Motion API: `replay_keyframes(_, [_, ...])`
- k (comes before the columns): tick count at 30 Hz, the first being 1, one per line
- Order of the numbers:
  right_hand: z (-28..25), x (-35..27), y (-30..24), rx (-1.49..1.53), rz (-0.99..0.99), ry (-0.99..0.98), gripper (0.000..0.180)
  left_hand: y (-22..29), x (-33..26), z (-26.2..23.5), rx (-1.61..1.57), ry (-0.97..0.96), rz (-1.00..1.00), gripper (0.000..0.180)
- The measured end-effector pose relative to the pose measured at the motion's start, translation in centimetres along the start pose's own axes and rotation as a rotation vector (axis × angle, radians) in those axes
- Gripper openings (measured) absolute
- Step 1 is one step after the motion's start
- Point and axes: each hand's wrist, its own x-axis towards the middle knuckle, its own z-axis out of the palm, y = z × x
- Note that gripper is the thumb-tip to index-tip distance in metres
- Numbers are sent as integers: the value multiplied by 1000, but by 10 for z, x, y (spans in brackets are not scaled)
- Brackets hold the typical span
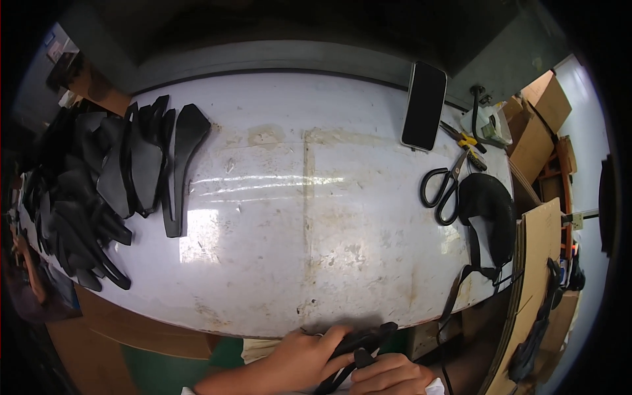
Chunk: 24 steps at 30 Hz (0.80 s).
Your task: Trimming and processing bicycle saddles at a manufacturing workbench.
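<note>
At the table's near edge, my left hand (304, 359) is closed on a black molded plastic piece (376, 338). Its thumb and fingers lie along the piece, and part of it is hidden below the hands. Just to the right, my right hand (390, 376) is curled close against the same piece. A dark rounded end (362, 357) pokes out of that fist; what it belongs to is hidden. Similar black pieces (141, 164) lie heaped on the left of the table, one long piece (181, 171) standing apart at the heap's right side.
The white table (263, 263) is stained and scuffed. A phone (423, 108) leans at the back right, near yellow-handled pliers (469, 141), black scissors (444, 191) and a black cloth item with a strap (494, 217). Cardboard sheets (540, 263) stand along the right. Someone's arm (33, 273) shows far left.
</note>
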Motion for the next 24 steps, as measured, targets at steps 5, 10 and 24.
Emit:
replay_keyframes(5, [22, 4, 14, -110, -35, 267, 19, -9, -6, 8, 188, 19, 61, 32])
replay_keyframes(10, [19, 10, -1, -215, 190, 318, 22, -12, -4, 12, 157, 88, 113, 32])
replay_keyframes(24, [1, 22, -6, -127, 303, -68, 15, -36, -7, 8, -129, 45, 358, 32])
